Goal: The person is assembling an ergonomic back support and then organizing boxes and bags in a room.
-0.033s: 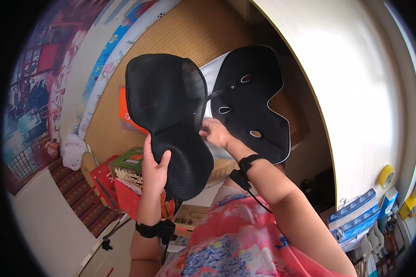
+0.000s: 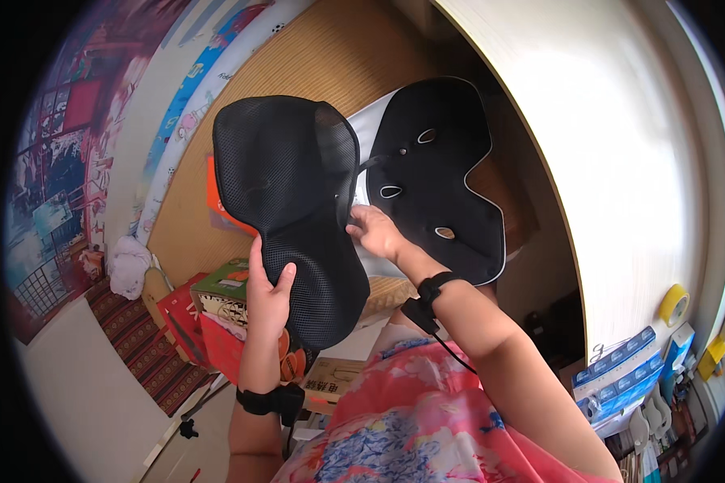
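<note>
Presently I'm gripping the black mesh seat cushion (image 2: 298, 201) in my left hand (image 2: 269, 299), right hand (image 2: 376, 232) bunching at its opposite edge, hold unclear; I'm seemingly adjusting it, needing steady support next. Beyond those fingers, a holed black panel (image 2: 439, 185) is lying.

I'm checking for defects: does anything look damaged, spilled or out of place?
Nothing looks spilled or plainly torn. One oddity: the black mesh piece in the left hand has a see-through strip at its upper right, while the rest looks opaque. The mesh may sit loose there; I can't tell.
</note>
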A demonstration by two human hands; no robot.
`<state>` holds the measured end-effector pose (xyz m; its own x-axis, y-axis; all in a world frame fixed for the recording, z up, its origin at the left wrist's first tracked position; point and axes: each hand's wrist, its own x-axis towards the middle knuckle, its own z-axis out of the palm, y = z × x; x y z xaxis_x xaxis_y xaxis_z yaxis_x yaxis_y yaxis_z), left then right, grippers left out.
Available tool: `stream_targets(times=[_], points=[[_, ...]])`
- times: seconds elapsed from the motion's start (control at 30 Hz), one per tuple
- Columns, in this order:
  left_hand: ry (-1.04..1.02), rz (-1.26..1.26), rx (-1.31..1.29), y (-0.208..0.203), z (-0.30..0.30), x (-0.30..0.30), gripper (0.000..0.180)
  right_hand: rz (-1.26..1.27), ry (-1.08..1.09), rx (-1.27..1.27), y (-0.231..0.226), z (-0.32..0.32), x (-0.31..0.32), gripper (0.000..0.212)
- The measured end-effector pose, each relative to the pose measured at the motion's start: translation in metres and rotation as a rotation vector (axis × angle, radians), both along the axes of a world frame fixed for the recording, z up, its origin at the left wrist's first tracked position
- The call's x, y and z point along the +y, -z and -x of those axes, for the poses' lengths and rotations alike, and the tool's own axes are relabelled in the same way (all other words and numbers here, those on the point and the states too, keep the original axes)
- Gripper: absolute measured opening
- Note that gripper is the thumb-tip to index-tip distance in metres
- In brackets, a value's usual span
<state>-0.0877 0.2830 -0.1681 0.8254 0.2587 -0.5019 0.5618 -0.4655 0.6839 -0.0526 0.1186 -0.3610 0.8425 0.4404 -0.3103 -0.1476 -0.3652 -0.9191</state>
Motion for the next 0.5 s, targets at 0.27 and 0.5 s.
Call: stream_targets(times=[0.27, 0.5], points=[[-0.121, 0.107, 0.031, 0.000, -0.005, 0.009, 0.064, 0.102, 0.016, 0.098, -0.062, 0.040, -0.086, 0.025], [0.070, -0.201, 0.068, -0.016, -0.010, 0.005, 0.036, 0.613, 0.528, -0.324, -0.068, 0.043, -0.182, 0.024]])
